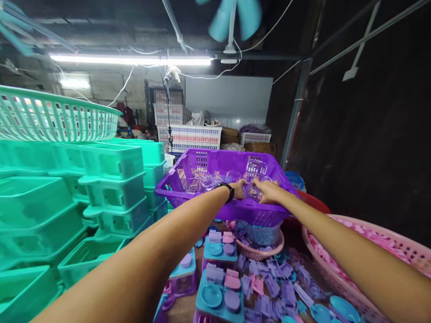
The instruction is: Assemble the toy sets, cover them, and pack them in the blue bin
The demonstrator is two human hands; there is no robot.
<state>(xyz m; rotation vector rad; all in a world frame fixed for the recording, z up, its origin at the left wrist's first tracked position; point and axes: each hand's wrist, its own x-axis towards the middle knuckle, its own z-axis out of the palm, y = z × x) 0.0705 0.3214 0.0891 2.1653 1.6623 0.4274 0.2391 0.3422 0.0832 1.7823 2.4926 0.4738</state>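
Note:
Both my arms reach forward into a purple plastic basket of clear plastic parts, some with small coloured patterns. My left hand, with a black band at the wrist, has its fingers curled at the left side of a clear plastic part. From the right, my right hand pinches the same part with thumb and fingers; the fingertips are partly hidden. Another clear piece stands tilted behind my hands against the basket's far side.
Stacked green bins rise at left, under a round green basket. Below my arms are toy units with blue tops and loose purple pieces. A pink basket of pink parts stands right. White crates are stacked behind.

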